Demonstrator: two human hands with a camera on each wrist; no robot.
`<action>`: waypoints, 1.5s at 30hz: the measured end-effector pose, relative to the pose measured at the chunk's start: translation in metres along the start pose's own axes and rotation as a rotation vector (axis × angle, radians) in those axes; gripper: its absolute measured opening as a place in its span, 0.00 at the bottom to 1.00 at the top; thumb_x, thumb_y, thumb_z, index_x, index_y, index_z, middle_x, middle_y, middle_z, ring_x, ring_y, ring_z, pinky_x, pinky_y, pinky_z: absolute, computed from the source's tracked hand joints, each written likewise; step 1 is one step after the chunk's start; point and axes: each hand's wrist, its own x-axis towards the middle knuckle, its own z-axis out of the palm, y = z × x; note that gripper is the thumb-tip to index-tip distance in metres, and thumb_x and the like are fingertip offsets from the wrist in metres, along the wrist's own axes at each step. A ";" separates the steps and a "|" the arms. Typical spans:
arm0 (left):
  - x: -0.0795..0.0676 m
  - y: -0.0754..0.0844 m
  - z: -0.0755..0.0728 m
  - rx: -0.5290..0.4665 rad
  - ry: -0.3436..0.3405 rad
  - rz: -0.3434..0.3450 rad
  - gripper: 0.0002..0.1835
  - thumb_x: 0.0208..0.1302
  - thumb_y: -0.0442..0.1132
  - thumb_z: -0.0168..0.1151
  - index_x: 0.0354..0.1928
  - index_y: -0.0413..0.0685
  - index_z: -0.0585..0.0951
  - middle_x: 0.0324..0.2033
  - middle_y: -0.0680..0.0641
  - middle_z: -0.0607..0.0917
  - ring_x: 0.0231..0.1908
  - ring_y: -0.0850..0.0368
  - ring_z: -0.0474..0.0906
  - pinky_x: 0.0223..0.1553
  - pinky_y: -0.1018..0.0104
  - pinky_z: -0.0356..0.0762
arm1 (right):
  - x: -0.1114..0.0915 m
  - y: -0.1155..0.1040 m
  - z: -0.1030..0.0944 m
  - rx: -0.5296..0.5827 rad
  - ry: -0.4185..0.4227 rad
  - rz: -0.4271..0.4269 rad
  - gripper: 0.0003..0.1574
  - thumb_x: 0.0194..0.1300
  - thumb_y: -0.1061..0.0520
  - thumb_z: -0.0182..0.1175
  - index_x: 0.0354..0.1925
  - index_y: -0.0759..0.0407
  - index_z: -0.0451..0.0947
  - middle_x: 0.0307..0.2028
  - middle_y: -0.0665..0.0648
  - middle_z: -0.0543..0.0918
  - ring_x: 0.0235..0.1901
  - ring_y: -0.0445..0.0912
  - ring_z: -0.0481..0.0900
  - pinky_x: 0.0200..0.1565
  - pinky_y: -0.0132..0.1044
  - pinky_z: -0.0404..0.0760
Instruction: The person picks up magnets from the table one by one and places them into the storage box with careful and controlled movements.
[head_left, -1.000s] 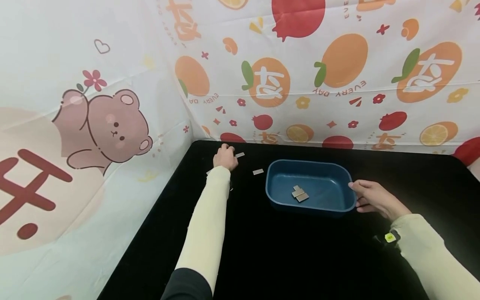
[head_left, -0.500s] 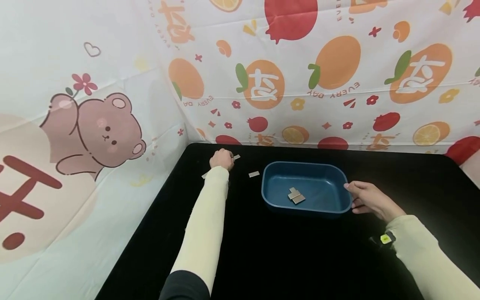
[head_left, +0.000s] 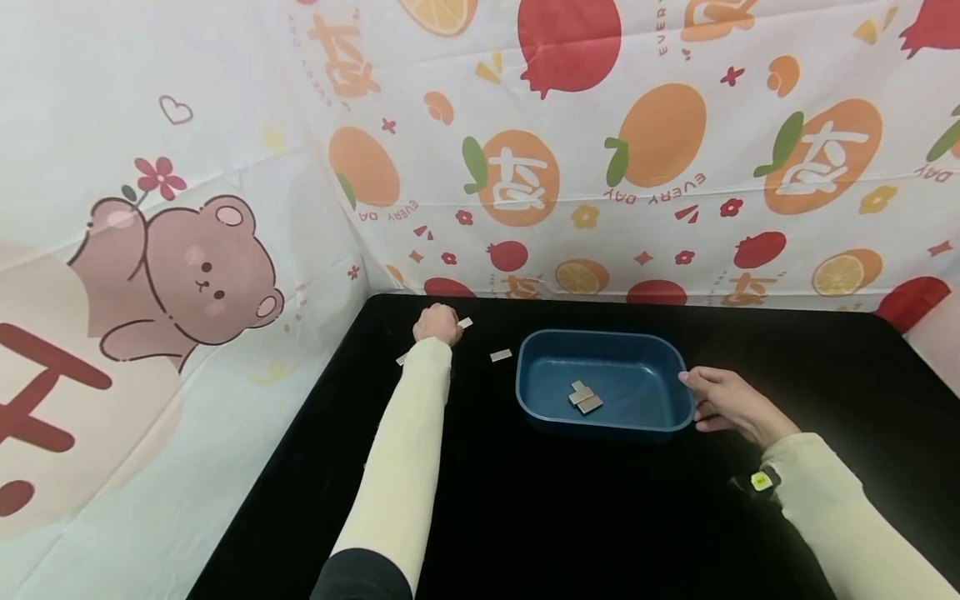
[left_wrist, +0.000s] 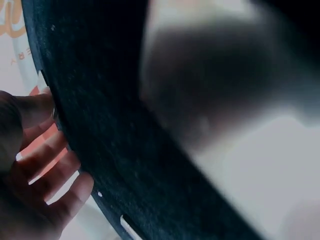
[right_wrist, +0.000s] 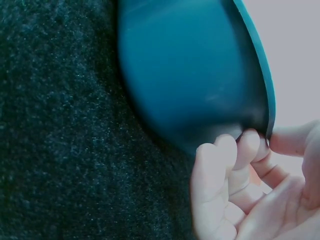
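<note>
Pinching blue bin at its right end w/ right hand, right of centre in frame: thumb at rim, fingers curled against outer wall, prob. to steady bin & stop any slide on black tabletop. Inside, a bit left of bin's middle: cluster of flat grey pieces, touching each other, prob. held together there by bin walls. Upper left of tabletop, nr its far edge: left hand, at full arm's stretch, prob. b/c of far-off pieces. In left wrist view: thumb & forefinger close together, other fingers apart; can't tell if grip pinches anything or not, contact too small & dark. Just beside knuckles, on right: thin pale strip, partly hidden. Btwn left hand & bin: second strip, flat, clear of both, w/in easy reach. Left of sleeve, partly covered: third strip. Prob. lying flat b/c so thin, so hard to get fingertips under. Behind: fruit-print cloth.
</note>
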 end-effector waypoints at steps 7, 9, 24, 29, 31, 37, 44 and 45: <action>-0.002 0.002 0.003 -0.010 -0.002 -0.023 0.09 0.61 0.40 0.52 0.30 0.51 0.81 0.45 0.47 0.77 0.45 0.47 0.74 0.40 0.53 0.77 | -0.002 0.002 0.001 0.000 0.001 0.013 0.27 0.64 0.35 0.47 0.36 0.57 0.70 0.27 0.53 0.74 0.27 0.44 0.77 0.34 0.38 0.82; -0.001 0.002 0.003 -0.014 0.006 -0.023 0.09 0.61 0.40 0.53 0.28 0.52 0.81 0.42 0.48 0.78 0.42 0.48 0.75 0.39 0.53 0.77 | -0.002 0.002 0.000 0.001 0.006 0.012 0.27 0.64 0.34 0.47 0.36 0.57 0.70 0.27 0.53 0.74 0.27 0.44 0.77 0.34 0.38 0.82; -0.012 -0.006 -0.009 -0.053 0.011 0.004 0.10 0.59 0.43 0.55 0.23 0.52 0.81 0.28 0.51 0.83 0.33 0.53 0.77 0.35 0.57 0.76 | -0.002 0.000 0.000 0.010 -0.013 0.006 0.25 0.66 0.36 0.45 0.37 0.56 0.68 0.26 0.52 0.72 0.25 0.42 0.76 0.33 0.38 0.82; -0.017 -0.009 -0.011 -0.083 0.048 0.028 0.09 0.60 0.43 0.55 0.28 0.53 0.82 0.30 0.50 0.83 0.35 0.52 0.77 0.38 0.55 0.77 | -0.001 0.000 0.001 0.008 -0.013 -0.002 0.25 0.65 0.36 0.45 0.38 0.56 0.69 0.26 0.51 0.73 0.25 0.42 0.76 0.33 0.38 0.82; -0.018 -0.008 -0.011 -0.105 0.070 0.053 0.08 0.61 0.44 0.55 0.30 0.53 0.83 0.32 0.50 0.84 0.36 0.52 0.77 0.39 0.54 0.77 | 0.000 -0.001 0.001 0.012 -0.006 0.002 0.26 0.65 0.35 0.46 0.39 0.56 0.69 0.26 0.51 0.73 0.25 0.42 0.76 0.33 0.38 0.82; -0.023 -0.009 -0.017 -0.126 0.108 0.126 0.09 0.61 0.44 0.56 0.29 0.54 0.84 0.31 0.52 0.84 0.35 0.54 0.77 0.39 0.57 0.77 | 0.000 0.001 0.003 0.013 -0.021 0.013 0.26 0.65 0.36 0.45 0.40 0.57 0.68 0.26 0.51 0.73 0.25 0.42 0.77 0.33 0.38 0.82; -0.031 -0.017 -0.035 -0.121 0.153 0.246 0.10 0.61 0.44 0.57 0.32 0.52 0.86 0.34 0.51 0.83 0.35 0.55 0.76 0.37 0.58 0.76 | -0.001 0.000 0.001 0.009 -0.015 0.002 0.26 0.65 0.36 0.45 0.38 0.57 0.68 0.26 0.52 0.73 0.25 0.42 0.76 0.33 0.38 0.82; -0.033 -0.018 -0.038 -0.118 0.162 0.255 0.10 0.61 0.44 0.56 0.32 0.51 0.86 0.35 0.51 0.83 0.37 0.55 0.75 0.39 0.58 0.76 | -0.001 -0.002 0.001 0.010 -0.017 0.000 0.26 0.65 0.35 0.45 0.37 0.56 0.68 0.26 0.51 0.73 0.25 0.41 0.76 0.33 0.38 0.82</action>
